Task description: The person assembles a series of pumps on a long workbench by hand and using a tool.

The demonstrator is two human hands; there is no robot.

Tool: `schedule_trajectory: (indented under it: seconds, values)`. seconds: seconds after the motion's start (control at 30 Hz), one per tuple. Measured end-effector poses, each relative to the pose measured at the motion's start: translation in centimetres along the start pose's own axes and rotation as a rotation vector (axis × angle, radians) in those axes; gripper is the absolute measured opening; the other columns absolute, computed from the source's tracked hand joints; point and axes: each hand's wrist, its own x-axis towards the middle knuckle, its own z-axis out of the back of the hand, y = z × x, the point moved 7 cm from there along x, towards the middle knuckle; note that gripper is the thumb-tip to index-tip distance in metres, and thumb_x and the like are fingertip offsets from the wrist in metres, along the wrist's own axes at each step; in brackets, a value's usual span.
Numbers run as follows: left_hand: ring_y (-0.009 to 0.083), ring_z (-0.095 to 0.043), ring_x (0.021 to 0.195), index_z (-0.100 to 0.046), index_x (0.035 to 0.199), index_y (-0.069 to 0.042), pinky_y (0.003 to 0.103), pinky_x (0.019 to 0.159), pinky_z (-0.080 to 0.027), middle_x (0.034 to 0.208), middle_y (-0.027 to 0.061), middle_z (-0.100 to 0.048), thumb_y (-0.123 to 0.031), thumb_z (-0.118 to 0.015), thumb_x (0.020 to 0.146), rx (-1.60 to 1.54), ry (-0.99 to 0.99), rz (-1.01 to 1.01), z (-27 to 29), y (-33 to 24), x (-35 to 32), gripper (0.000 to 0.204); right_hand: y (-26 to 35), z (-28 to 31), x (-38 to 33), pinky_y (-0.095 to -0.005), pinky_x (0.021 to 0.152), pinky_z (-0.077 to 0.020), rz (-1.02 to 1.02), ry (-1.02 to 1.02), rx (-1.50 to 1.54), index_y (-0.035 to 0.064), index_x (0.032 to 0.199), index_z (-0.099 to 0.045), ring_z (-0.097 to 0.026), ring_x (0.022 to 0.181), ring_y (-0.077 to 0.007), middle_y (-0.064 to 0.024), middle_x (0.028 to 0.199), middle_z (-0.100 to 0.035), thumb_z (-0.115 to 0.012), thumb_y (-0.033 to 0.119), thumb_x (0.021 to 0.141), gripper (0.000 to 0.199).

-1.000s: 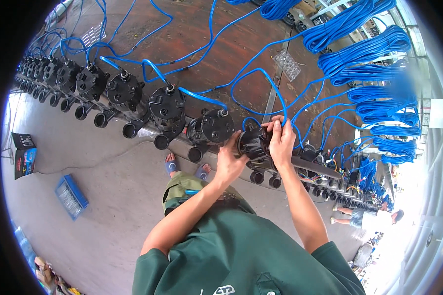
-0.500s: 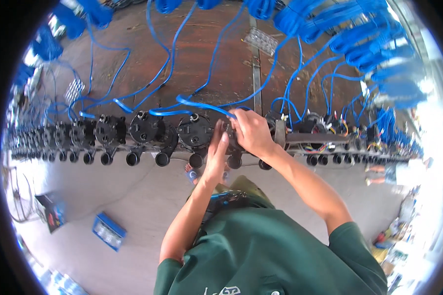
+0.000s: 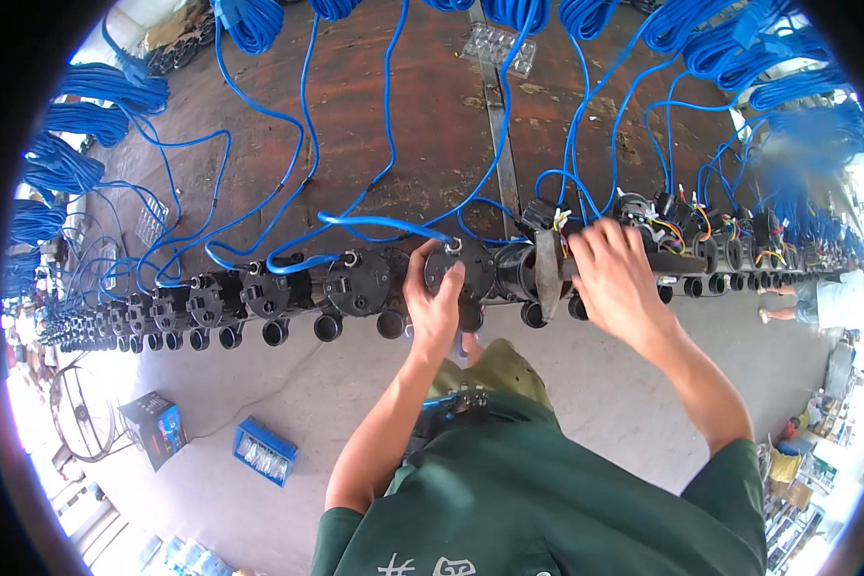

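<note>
A black round plastic housing (image 3: 475, 272), with a blue cable running into its top, stands in the row at the table's edge. My left hand (image 3: 434, 305) grips it, the thumb on its face and the fingers round its left side. Just to the right lies a hammer (image 3: 547, 276), its metal head upright over a black housing and its dark handle stretching rightward. My right hand (image 3: 616, 278) is closed over the handle near the head; its fingertips are slightly blurred. Coloured wires (image 3: 670, 230) stick out of open housings beyond it.
More black housings (image 3: 358, 281) with round spouts line the table edge both ways. Coiled blue cables (image 3: 518, 12) lie along the far side of the brown table (image 3: 355, 125), near a clear plastic tray (image 3: 499, 48). On the floor sit a blue bin (image 3: 266, 451) and a dark box (image 3: 154, 429).
My right hand has left the housing and moved right onto the hammer's handle. My left hand has shifted from lying against the housing's side to gripping it. The view has moved.
</note>
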Motion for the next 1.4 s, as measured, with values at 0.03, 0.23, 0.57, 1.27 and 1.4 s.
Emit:
schedule_trajectory:
  seconds: [0.03,0.23,0.57,1.27,1.4]
  values:
    - [0.0131,-0.060,0.102,-0.057,0.134,0.002,0.029,0.090,-0.051,0.112,0.0073,-0.065,-0.017,-0.072,0.095,-0.012,-0.023,-0.009,0.0,0.2,-0.2,0.046,-0.1,-1.0,-0.8,-0.0450,0.098,-0.0413,-0.001,0.090,-0.016,-0.0017,0.120,-0.064,-0.056,0.114,-0.0319,-0.0141,0.108,-0.064,-0.073,0.009,0.077,0.046]
    - [0.0128,-0.060,0.104,-0.056,0.135,0.001,0.029,0.093,-0.051,0.118,0.0071,-0.064,-0.012,-0.071,0.094,-0.104,-0.136,0.020,-1.0,-0.8,-1.3,0.046,-0.6,-1.8,0.0,-0.0369,0.081,-0.0453,0.031,0.012,-0.117,0.0097,0.094,-0.065,-0.058,0.087,-0.0217,-0.0041,0.083,-0.063,-0.068,0.012,0.086,0.009]
    - [0.0237,-0.058,0.125,-0.060,0.133,0.005,0.038,0.111,-0.043,0.132,0.0155,-0.063,-0.012,-0.073,0.081,0.074,-0.108,-0.160,-0.3,-0.8,-0.9,0.056,-0.5,0.2,-3.6,-0.0383,0.067,-0.0487,-0.400,0.072,1.219,0.0004,0.118,-0.064,-0.064,0.073,-0.0245,-0.0114,0.089,-0.069,-0.071,0.017,0.101,0.025]
    - [0.0164,-0.063,0.108,-0.065,0.127,0.002,0.033,0.100,-0.050,0.115,0.0091,-0.069,-0.015,-0.074,0.081,0.053,-0.064,-0.064,-0.1,-1.7,-0.3,0.050,2.3,-3.1,-3.3,-0.0339,0.055,-0.0376,-0.527,0.149,1.354,-0.0040,0.109,-0.062,-0.044,0.062,-0.0125,-0.0060,0.068,-0.054,-0.066,0.020,0.105,0.024]
    - [0.0167,-0.063,0.109,-0.065,0.127,0.002,0.033,0.100,-0.050,0.116,0.0089,-0.068,-0.013,-0.075,0.081,0.074,-0.059,-0.067,-0.2,-1.7,-0.3,0.050,2.4,2.5,-1.1,-0.0392,0.077,-0.0524,-0.255,-0.089,1.219,-0.0039,0.116,-0.066,-0.067,0.080,-0.0298,-0.0148,0.092,-0.073,-0.067,0.011,0.102,0.021]
